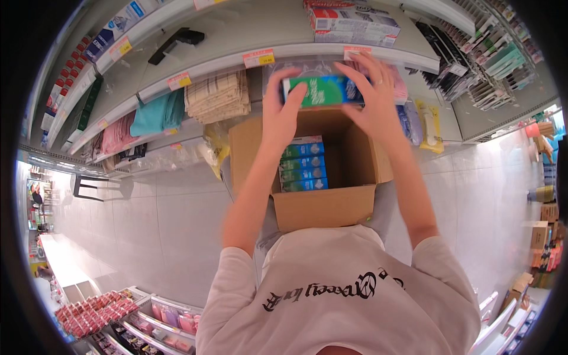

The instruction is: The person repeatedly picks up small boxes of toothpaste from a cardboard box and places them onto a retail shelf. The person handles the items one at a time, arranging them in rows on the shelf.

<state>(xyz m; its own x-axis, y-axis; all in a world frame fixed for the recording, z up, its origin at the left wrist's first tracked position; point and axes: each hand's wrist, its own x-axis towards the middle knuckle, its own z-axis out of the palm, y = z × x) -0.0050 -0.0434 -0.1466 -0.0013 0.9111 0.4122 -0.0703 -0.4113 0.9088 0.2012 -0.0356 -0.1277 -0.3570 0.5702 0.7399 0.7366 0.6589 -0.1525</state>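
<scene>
A green and blue toothpaste-type carton (326, 91) is held level above a cardboard box, slightly blurred. My left hand (284, 104) grips its left end, the thumb across the printed face. Around its right end, my right hand (375, 100) has its fingers spread, thumb by the lower edge; whether it grips the carton is unclear. The open cardboard box (324, 206) rests at my lap with its flaps folded out. Several similar cartons (304, 166) are stacked in its left part, and the right part shows bare cardboard.
Ahead runs a store shelf (275, 26) with price tags along its edge. Boxed toothpaste (355, 22) stands on the upper level. Folded striped towels (217, 95) and teal cloths (157, 113) lie below. A black stool (91, 188) stands on the tiled floor at left.
</scene>
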